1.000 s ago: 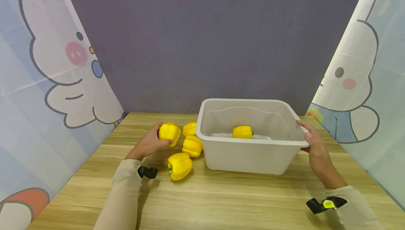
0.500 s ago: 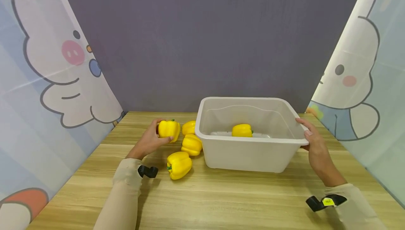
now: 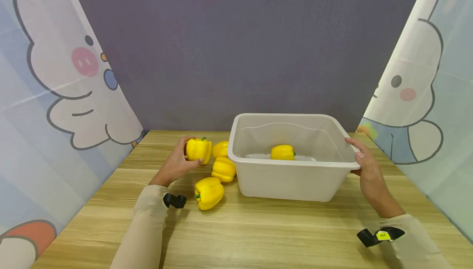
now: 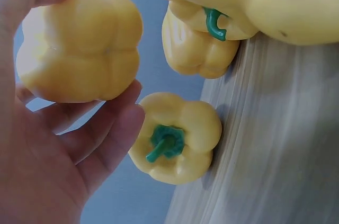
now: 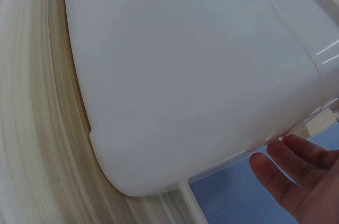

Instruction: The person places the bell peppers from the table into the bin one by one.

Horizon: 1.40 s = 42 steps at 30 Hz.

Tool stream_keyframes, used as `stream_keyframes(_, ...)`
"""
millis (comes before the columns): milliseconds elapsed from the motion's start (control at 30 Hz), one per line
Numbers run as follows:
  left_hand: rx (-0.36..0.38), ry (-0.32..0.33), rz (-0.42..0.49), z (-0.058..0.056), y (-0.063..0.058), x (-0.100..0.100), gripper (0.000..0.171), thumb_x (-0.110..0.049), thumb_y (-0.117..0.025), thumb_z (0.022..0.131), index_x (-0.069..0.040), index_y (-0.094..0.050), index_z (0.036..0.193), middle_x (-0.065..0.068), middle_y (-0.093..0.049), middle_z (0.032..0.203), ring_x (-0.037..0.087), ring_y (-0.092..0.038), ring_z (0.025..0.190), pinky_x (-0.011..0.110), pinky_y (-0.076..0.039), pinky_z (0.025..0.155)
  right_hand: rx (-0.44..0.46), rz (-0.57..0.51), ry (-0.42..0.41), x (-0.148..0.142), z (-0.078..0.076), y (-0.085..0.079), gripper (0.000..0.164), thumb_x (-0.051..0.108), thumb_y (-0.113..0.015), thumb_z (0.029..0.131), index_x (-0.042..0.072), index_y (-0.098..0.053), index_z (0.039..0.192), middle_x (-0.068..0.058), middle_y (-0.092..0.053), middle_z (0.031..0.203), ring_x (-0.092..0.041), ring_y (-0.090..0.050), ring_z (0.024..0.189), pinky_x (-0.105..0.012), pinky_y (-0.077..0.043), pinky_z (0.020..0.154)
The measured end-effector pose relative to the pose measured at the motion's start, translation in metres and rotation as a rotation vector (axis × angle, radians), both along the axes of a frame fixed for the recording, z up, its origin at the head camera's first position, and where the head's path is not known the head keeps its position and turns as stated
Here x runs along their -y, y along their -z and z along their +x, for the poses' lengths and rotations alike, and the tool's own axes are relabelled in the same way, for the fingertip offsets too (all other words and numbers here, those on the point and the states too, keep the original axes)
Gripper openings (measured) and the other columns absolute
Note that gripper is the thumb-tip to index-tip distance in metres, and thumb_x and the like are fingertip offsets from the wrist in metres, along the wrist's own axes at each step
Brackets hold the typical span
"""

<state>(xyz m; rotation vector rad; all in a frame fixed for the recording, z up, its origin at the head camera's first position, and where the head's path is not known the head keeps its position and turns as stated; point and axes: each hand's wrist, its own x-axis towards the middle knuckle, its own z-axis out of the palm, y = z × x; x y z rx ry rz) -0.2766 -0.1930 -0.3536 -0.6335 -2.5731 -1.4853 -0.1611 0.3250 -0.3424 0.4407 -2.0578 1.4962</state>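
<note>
yellow pepper lifted in the left hand, bin rim gripped by the right

a glossy yellow, blocky bell pepper with a green stem [image 3: 198, 151] is in the left hand [image 3: 174, 165], stem pointing up, raised off the wood-grained worktop [image 3: 251, 236]. that hand is partly curled, thumb on the near side and fingers round the far side.

just to the right of the left hand lie three more yellow peppers: a far pepper [image 3: 220, 149], partly hidden by the bin; a middle pepper [image 3: 223, 169], close against it; and a near pepper [image 3: 209, 194] on its side, stem to the left, nearer the person than the hand. the left wrist view also shows a stem-facing pepper [image 4: 175, 139] just past the fingertips; which of these it is, if any, i cannot tell.

farther right, between the two hands, stands a pale grey rectangular plastic bin [image 3: 281, 180] with one yellow pepper inside [image 3: 282, 152] on its floor. the right hand [image 3: 369, 174] grips the bin's right rim, fingers bent about the edge.

behind each hand, a black wrist camera sits on a beige sleeve. beyond both hands rises a dark purple-grey panel [image 3: 236, 47], flanked by pale cartoon-printed sheets [image 3: 81, 117].
</note>
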Motion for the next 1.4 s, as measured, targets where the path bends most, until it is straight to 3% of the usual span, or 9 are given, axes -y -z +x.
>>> stream_keyframes(400, 0.052, 0.001, 0.044, 0.0, 0.001, -0.002, 0.075, -0.019, -0.069, 0.091, -0.009, -0.026, 0.151, 0.019, -0.045, 0.131, 0.035, -0.055, 0.104, 0.041, -0.052, 0.082, 0.003, 0.015, -0.006, -0.001, 0.001, 0.0, 0.047, 0.02, -0.024, 0.109, 0.009, -0.043, 0.151, -0.001, -0.056, 0.122, -0.013, -0.055, 0.097, -0.019, -0.048, 0.074)
stream_keyframes(600, 0.071, -0.011, 0.049, 0.001, -0.001, -0.003, 0.07, -0.02, -0.066, 0.092, -0.011, -0.027, 0.15, 0.019, -0.046, 0.128, 0.034, -0.053, 0.102, 0.045, -0.051, 0.083, 0.002, 0.047, 0.012, 0.0, 0.001, 0.0, 0.048, 0.021, -0.023, 0.109, 0.01, -0.043, 0.151, 0.001, -0.056, 0.121, -0.012, -0.055, 0.097, -0.019, -0.048, 0.074)
stream_keyframes(967, 0.031, -0.009, 0.026, 0.001, 0.0, -0.006, 0.069, -0.023, -0.067, 0.093, -0.009, -0.031, 0.149, 0.018, -0.049, 0.126, 0.033, -0.055, 0.099, 0.039, -0.051, 0.079, 0.002, 0.037, 0.027, 0.0, 0.001, 0.001, 0.048, 0.022, -0.023, 0.108, 0.009, -0.044, 0.15, 0.0, -0.057, 0.118, -0.013, -0.056, 0.095, -0.02, -0.048, 0.072)
stream_keyframes(1400, 0.022, -0.051, 0.031, 0.002, -0.003, -0.011, 0.068, -0.027, -0.068, 0.093, -0.011, -0.032, 0.149, 0.016, -0.052, 0.124, 0.032, -0.056, 0.098, 0.041, -0.051, 0.08, -0.003, 0.027, 0.02, -0.001, -0.001, 0.004, 0.047, 0.021, -0.024, 0.109, 0.009, -0.043, 0.151, 0.0, -0.057, 0.12, -0.013, -0.056, 0.096, -0.018, -0.048, 0.073)
